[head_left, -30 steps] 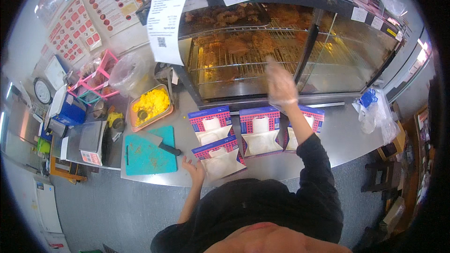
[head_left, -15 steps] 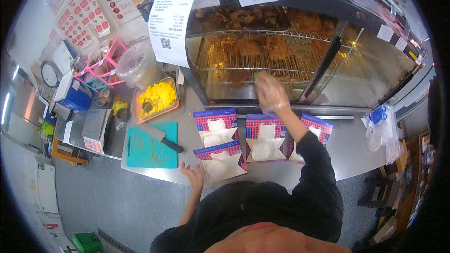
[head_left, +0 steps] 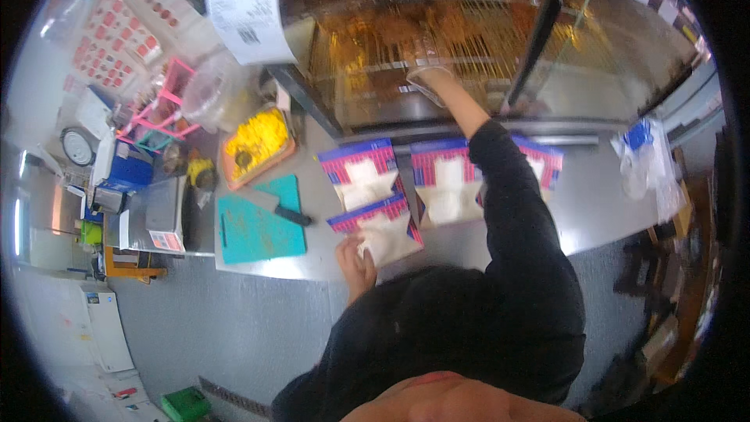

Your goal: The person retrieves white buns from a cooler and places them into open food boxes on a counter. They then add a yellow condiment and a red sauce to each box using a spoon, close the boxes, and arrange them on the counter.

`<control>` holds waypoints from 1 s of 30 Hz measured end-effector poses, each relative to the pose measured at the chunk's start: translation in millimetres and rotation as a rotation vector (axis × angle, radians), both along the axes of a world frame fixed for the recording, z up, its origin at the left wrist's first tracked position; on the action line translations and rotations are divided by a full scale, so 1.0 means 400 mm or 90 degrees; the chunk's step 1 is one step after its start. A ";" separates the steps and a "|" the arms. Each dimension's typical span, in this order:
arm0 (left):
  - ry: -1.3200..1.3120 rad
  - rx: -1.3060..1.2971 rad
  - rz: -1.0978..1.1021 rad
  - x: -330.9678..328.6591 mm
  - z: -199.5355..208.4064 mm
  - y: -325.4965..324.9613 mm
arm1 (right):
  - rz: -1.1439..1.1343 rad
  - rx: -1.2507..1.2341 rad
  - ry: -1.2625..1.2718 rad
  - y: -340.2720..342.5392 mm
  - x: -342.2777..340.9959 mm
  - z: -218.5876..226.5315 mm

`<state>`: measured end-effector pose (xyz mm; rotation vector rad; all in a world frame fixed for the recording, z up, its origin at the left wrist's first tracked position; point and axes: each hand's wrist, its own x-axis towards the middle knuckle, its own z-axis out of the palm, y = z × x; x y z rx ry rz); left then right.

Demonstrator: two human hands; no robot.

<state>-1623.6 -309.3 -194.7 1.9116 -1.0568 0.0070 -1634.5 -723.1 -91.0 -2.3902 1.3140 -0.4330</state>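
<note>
My right hand [head_left: 428,76], in a clear plastic glove, reaches into a lit glass warming cabinet [head_left: 367,126]. It is close to the fried chicken [head_left: 445,23] on the wire racks, and blur hides its fingers. At the near box [head_left: 391,244], my left hand [head_left: 356,262] has bent fingers closed on the left edge. This blue-and-pink cardboard box stands open with a white wrapped mound inside. Behind it stands another open box [head_left: 361,180]. To the right, a third box [head_left: 449,187] holds a white mound too, and one more [head_left: 544,162] is partly behind my right sleeve.
Left of the boxes, a knife [head_left: 287,212] rests on a teal cutting board [head_left: 258,236]. Beyond it is a tray of yellow food [head_left: 259,141]. A paper receipt [head_left: 248,12] hangs at the cabinet's left. Plastic bags [head_left: 647,164] hang at the counter's right end.
My right hand has gone deeper into the cabinet. My left hand has moved right, from beside the near box onto its edge. The whole view has shifted slightly.
</note>
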 end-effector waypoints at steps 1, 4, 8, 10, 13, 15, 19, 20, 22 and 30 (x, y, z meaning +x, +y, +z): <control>-0.005 0.020 -0.058 -0.007 0.012 -0.014 | -0.004 -0.065 -0.013 0.033 -0.043 -0.009; 0.019 0.031 -0.281 -0.033 0.027 -0.087 | 0.078 -0.248 -0.296 0.147 -0.214 -0.067; -0.120 0.135 -0.472 -0.085 0.003 -0.200 | -0.073 -0.026 -0.559 0.346 -0.378 -0.213; -0.243 0.166 -0.493 -0.102 -0.026 -0.246 | -0.166 0.413 -0.779 0.413 -0.424 -0.282; -0.373 0.254 -0.519 -0.110 -0.080 -0.288 | -0.365 0.711 -0.908 0.491 -0.475 -0.361; -0.399 0.325 -0.503 -0.108 -0.116 -0.303 | -0.276 0.381 -0.530 0.489 -0.498 -0.391; -0.393 0.394 -0.466 -0.106 -0.161 -0.287 | -0.227 0.107 -0.089 0.477 -0.490 -0.415; -0.395 0.396 -0.460 -0.107 -0.166 -0.283 | -0.211 0.076 -0.033 0.482 -0.477 -0.412; -0.348 0.389 -0.463 -0.113 -0.168 -0.277 | -0.168 -0.037 0.072 0.489 -0.454 -0.388; -0.251 0.238 -0.428 -0.143 -0.123 -0.253 | 0.056 -0.328 -0.232 0.335 -0.368 0.006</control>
